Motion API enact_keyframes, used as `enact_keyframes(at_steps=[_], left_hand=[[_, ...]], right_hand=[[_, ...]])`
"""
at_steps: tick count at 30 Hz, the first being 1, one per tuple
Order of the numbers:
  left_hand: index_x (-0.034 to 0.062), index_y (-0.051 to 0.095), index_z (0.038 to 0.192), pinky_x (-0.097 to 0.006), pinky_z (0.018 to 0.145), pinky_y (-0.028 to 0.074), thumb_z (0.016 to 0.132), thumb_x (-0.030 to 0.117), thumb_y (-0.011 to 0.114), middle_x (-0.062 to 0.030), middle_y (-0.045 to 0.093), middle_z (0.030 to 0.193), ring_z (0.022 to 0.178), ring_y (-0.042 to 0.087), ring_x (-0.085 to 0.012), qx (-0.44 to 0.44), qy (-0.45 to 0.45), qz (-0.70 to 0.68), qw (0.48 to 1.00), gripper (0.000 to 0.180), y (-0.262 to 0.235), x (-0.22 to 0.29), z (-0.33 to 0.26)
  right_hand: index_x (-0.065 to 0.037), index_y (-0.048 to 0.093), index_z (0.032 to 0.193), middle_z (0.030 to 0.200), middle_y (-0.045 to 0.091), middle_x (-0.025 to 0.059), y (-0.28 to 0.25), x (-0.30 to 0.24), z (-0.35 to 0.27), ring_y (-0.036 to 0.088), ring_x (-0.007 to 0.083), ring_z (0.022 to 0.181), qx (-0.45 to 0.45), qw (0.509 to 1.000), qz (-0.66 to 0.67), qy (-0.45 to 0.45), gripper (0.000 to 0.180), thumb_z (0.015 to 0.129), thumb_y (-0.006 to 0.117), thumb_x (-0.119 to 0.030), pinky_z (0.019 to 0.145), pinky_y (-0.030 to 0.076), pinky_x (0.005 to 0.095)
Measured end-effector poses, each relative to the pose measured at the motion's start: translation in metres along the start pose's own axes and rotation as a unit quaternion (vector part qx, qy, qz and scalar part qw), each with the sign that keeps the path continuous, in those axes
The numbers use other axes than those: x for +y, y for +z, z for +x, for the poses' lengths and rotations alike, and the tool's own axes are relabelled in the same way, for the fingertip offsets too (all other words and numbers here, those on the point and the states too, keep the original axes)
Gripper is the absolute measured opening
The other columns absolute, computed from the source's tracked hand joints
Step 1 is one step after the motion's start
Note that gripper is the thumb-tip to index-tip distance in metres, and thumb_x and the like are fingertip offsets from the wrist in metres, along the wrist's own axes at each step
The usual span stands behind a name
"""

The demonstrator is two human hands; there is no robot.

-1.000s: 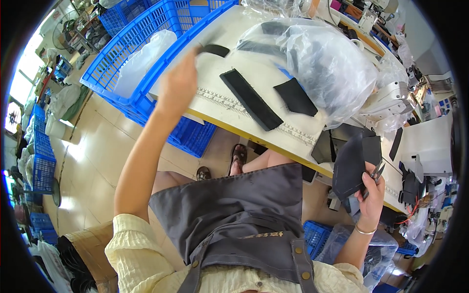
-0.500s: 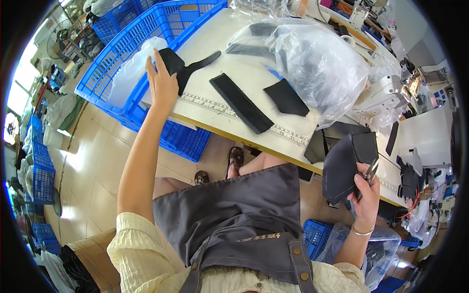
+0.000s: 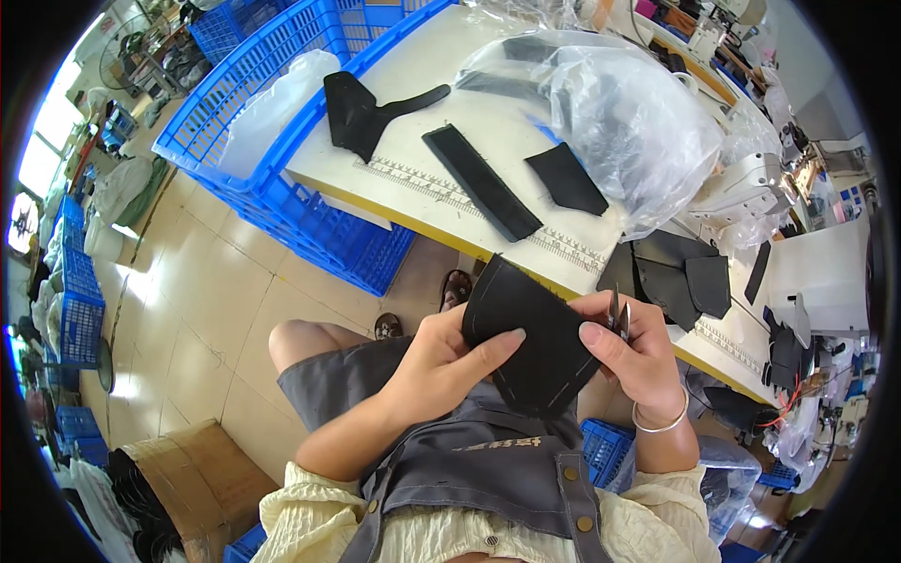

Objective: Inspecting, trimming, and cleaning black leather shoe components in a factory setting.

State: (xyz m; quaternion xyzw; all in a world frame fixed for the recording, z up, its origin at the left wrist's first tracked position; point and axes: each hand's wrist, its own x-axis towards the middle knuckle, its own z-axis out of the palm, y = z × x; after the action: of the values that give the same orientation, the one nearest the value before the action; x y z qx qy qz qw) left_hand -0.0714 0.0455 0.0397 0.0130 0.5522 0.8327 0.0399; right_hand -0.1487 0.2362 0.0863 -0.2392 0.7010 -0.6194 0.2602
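Between my two hands, in front of the table's edge, is a black fabric panel [image 3: 530, 342] with pale stitches along its sides. My left hand [image 3: 446, 361] grips its left side, thumb on top. My right hand [image 3: 638, 347] pinches the right edge and also keeps a pair of small metal thread snips [image 3: 620, 317] among its fingers, blades pointing up. On the table beyond lie a forked black piece [image 3: 355, 114], a long black strip [image 3: 481, 183] and a smaller black piece [image 3: 567, 178]. More black panels [image 3: 680, 272] lie beside my right hand.
A white table [image 3: 427, 66] with a ruler strip [image 3: 572, 251] and yellow front edge spans the space ahead. A blue crate [image 3: 296, 220] stands at its left end. Clear plastic bags [image 3: 629, 122] cover the back, near a sewing machine [image 3: 751, 188]. A cardboard box [image 3: 202, 479] is at lower left.
My left hand has left the forked piece on the table and come to the panel. My right hand has brought the panel and the snips leftward, in front of me.
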Motion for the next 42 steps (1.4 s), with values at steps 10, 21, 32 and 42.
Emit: enact_keyframes(at_steps=[10, 21, 32, 42], left_hand=[[-0.0046, 0.053, 0.106, -0.024, 0.077, 0.046, 0.088, 0.003, 0.052, -0.0074, 0.060, 0.098, 0.089, 0.056, -0.0113, 0.038, 0.044, -0.123, 0.991, 0.020, -0.010, 0.005, -0.040], [-0.0053, 0.061, 0.086, -0.020, 0.063, 0.045, 0.076, -0.003, 0.065, -0.0055, 0.062, 0.084, 0.073, 0.056, -0.0078, 0.091, 0.115, -0.035, 0.989, 0.012, -0.046, 0.001, -0.060], [-0.0046, 0.057, 0.103, -0.030, 0.073, 0.051, 0.075, -0.003, 0.061, -0.0152, 0.065, 0.088, 0.080, 0.063, -0.0200, 0.253, 0.085, -0.074, 0.961, 0.029, -0.092, -0.012, -0.102], [-0.0056, 0.051, 0.104, -0.032, 0.077, 0.049, 0.073, 0.002, 0.060, -0.0194, 0.058, 0.104, 0.086, 0.059, -0.0212, 0.391, 0.068, -0.115, 0.911, 0.033, -0.134, -0.031, -0.105]], right_hand=[[0.005, 0.055, 0.101, 0.080, 0.058, 0.0147, -0.028, 0.030, 0.063, 0.056, 0.0245, 0.068, 0.181, 0.893, -0.388, -0.140, 0.030, 0.075, 0.061, -0.009, 0.064, 0.044, 0.0308], [0.001, 0.052, 0.109, 0.095, 0.050, 0.0147, -0.022, 0.066, 0.091, 0.051, 0.0310, 0.090, 0.186, 0.732, -0.631, -0.177, 0.037, 0.074, 0.061, -0.009, 0.075, 0.044, 0.0380], [-0.005, 0.059, 0.102, 0.092, 0.049, 0.0049, -0.006, 0.079, 0.087, 0.049, 0.0228, 0.085, 0.227, 0.680, -0.665, -0.210, 0.026, 0.078, 0.059, -0.013, 0.070, 0.042, 0.0352], [-0.003, 0.058, 0.101, 0.095, 0.053, 0.0098, -0.007, 0.079, 0.088, 0.050, 0.0275, 0.086, 0.226, 0.745, -0.587, -0.222, 0.023, 0.079, 0.056, -0.009, 0.074, 0.041, 0.0371]])
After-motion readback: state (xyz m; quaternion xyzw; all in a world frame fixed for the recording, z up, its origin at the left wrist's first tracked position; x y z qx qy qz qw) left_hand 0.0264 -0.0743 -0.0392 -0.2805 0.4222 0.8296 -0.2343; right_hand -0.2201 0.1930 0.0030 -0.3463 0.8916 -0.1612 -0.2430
